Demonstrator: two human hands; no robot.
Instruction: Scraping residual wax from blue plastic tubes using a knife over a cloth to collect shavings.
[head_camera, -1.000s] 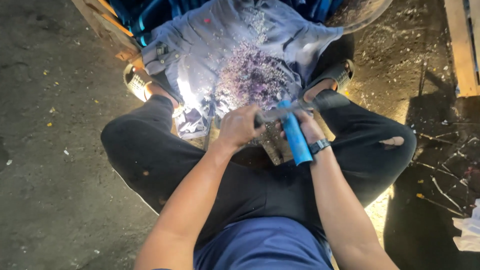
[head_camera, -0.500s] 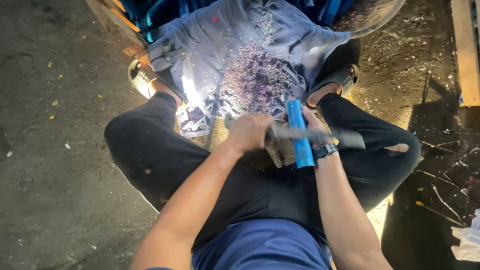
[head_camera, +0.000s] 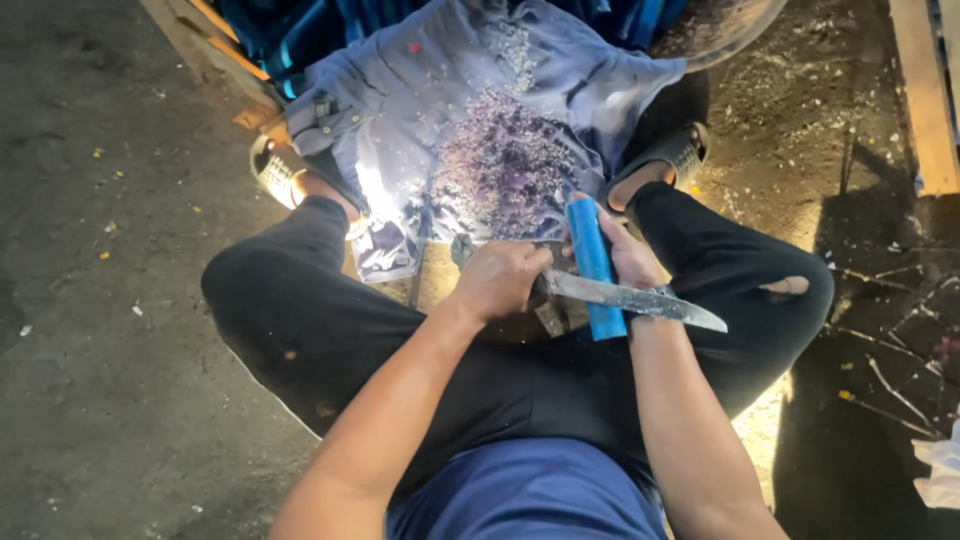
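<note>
Two bare hands are working over the lap of a person sitting on the ground. The left hand (head_camera: 505, 280) is closing its fingers tight around the handle of a long knife (head_camera: 640, 298), whose blade is lying across a blue tube (head_camera: 595, 265) and pointing right. The right hand (head_camera: 630, 255) is gripping that tube upright between the knees. Just beyond, a grey-blue cloth (head_camera: 470, 110) is lying spread on the ground, carrying a heap of purple shavings (head_camera: 505, 165).
</note>
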